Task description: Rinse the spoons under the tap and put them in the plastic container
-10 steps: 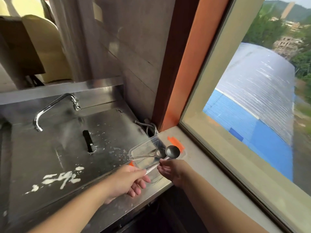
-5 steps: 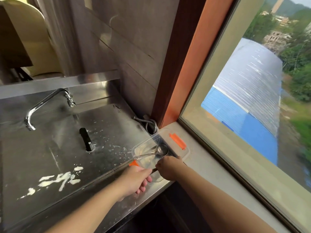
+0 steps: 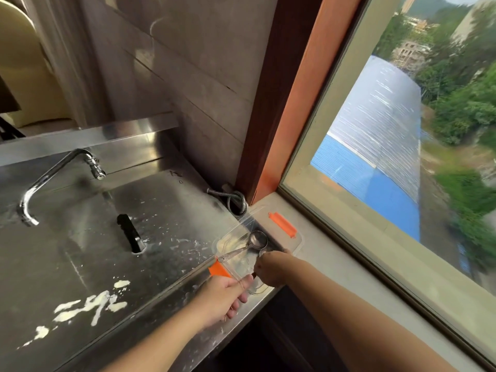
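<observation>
**Q:** Where are the hands, and what room do they have?

**A:** The right hand (image 3: 271, 269) reaches over the near end of the plastic container (image 3: 296, 244), fingers curled downward; whether it grips anything cannot be told. The left hand (image 3: 224, 296) closes on the container's near rim just beside it. Both work at the front edge of the steel worktop (image 3: 80, 251), where the surface drops off to dark space below. To the right runs a pale window sill (image 3: 362, 277), bare along its length.

**Q:** How does the task's thing look?

**A:** One metal spoon (image 3: 251, 244) lies inside the clear container, bowl toward the window, handle angled back toward the sink side and resting on the rim. The container has orange clips, one (image 3: 218, 269) next to the left hand and one (image 3: 283, 225) at the far end.

**Q:** What surrounds them?

**A:** A coiled metal hose (image 3: 237, 201) sits just behind the container at the wall corner. The tap (image 3: 53, 178) stands well apart to the left. White smears (image 3: 91, 304) mark the steel, and a dark slot (image 3: 131, 233) opens between tap and container.
</observation>
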Tool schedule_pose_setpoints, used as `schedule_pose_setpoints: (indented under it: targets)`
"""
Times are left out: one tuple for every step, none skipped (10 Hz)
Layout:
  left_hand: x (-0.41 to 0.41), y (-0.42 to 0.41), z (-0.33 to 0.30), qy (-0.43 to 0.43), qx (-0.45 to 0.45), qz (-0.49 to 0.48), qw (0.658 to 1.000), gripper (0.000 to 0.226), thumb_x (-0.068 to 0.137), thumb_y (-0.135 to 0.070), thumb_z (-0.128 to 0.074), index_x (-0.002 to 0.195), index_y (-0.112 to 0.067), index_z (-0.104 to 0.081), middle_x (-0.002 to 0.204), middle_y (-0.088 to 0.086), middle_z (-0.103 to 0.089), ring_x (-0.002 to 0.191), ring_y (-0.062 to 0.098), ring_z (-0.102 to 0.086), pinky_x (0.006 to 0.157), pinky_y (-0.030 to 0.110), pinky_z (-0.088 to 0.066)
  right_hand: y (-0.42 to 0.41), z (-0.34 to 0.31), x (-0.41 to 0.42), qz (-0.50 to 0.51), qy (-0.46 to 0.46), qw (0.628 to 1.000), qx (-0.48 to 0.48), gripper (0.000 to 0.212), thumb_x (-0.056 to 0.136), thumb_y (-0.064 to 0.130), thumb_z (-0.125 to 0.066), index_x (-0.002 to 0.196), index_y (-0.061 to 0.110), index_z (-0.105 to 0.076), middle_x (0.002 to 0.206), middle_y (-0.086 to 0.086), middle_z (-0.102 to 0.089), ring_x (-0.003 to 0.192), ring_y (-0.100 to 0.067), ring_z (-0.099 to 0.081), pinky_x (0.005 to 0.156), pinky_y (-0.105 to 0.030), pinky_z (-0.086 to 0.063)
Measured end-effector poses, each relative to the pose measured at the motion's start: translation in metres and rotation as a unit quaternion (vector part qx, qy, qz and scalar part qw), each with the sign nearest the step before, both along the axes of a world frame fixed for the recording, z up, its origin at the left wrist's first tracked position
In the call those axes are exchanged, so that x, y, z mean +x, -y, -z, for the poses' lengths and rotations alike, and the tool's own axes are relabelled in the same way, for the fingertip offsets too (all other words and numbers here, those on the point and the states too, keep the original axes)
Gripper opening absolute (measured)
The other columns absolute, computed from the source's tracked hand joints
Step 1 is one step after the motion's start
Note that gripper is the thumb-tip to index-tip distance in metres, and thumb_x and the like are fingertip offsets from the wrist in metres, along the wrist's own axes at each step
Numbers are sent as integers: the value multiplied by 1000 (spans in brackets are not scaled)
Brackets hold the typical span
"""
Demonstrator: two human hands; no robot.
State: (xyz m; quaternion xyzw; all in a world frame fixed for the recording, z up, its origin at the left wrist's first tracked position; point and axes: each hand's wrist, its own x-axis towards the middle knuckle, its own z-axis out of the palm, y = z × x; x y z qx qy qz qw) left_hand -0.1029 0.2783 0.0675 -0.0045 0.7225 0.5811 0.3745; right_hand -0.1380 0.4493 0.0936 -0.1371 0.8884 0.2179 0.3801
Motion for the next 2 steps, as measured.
schedule_pose_setpoints:
  targets:
    - [-2,11,1,-19,-50,70,996,50,85,-62,-65,82,-13,-69,57,-7,-63,48,8,-55,40,15,-38,-6,-1,6,39,-51,996,-64,35,105,16,-40,130,13,-65,129,-10,-64,121,-32,-56,103,-57,-42]
    - [-10,33,-7,-52,-107,145,982,49,74,-70,-68,82,-21,-68,66,-5,-73,51,2,-61,43,14,-41,-15,2,15,93,-145,971,-166,32,104,26,-43,115,16,-72,118,-4,-71,113,-28,-62,107,-47,-36]
